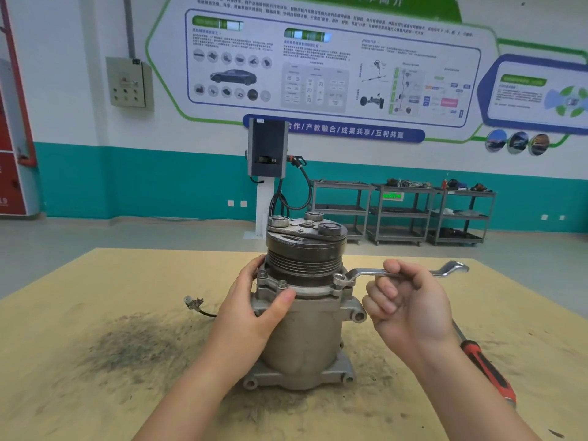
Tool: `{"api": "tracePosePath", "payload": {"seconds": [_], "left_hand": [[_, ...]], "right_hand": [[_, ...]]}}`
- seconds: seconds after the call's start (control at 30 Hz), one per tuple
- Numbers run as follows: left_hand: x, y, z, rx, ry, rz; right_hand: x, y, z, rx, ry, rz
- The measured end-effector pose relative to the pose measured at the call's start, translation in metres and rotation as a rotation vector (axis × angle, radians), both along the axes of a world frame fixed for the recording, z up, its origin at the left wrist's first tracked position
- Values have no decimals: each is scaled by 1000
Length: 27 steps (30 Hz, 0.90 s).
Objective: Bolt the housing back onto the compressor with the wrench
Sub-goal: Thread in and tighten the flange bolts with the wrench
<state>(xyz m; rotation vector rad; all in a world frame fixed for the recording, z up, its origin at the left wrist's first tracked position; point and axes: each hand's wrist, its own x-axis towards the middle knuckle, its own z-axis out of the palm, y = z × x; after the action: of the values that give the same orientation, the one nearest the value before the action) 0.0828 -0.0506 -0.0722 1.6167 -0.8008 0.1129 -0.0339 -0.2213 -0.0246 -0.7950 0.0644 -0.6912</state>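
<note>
Wrench (381, 274) ring sits on the right-side bolt (339, 277), handle running right into your curled right hand (410, 300); left hand (254, 300) grips the compressor (302, 332).

The blue banner (334, 130) on the wall at twelve o'clock reads "合作/产教融合/成果共享/互利共赢"; the poster (318, 58) print above it is too small to read.

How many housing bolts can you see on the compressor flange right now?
3. Two bolts sit on the flange's left front, one behind the other, beside the left hand. The third is on the right under the wrench ring. Others behind the pulley may be hidden.
</note>
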Motion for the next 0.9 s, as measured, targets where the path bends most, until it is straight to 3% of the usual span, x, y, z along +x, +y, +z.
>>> {"api": "tracePosePath", "payload": {"seconds": [0.17,0.33,0.43,0.53,0.6,0.7,0.9], "left_hand": [[3,-2,-3,-24,4,8],[1,-3,-3,-48,15,-1],[3,-4,-3,-66,28,-17],[9,-6,-7,-89,74,-100],[12,-6,-12,-87,66,-133],[13,-6,-11,-70,77,-141],[9,-6,-5,-77,54,-44]], "right_hand": [[-13,18,-21,-178,-92,-204],[-16,62,-41,-885,-138,-715],[4,80,-36,-1218,-151,-846],[25,91,-27,-1417,-45,-949],[34,95,-25,-1446,33,-1021],[35,95,-25,-1420,-2,-1009],[9,68,-14,-1308,-362,-920]]}}
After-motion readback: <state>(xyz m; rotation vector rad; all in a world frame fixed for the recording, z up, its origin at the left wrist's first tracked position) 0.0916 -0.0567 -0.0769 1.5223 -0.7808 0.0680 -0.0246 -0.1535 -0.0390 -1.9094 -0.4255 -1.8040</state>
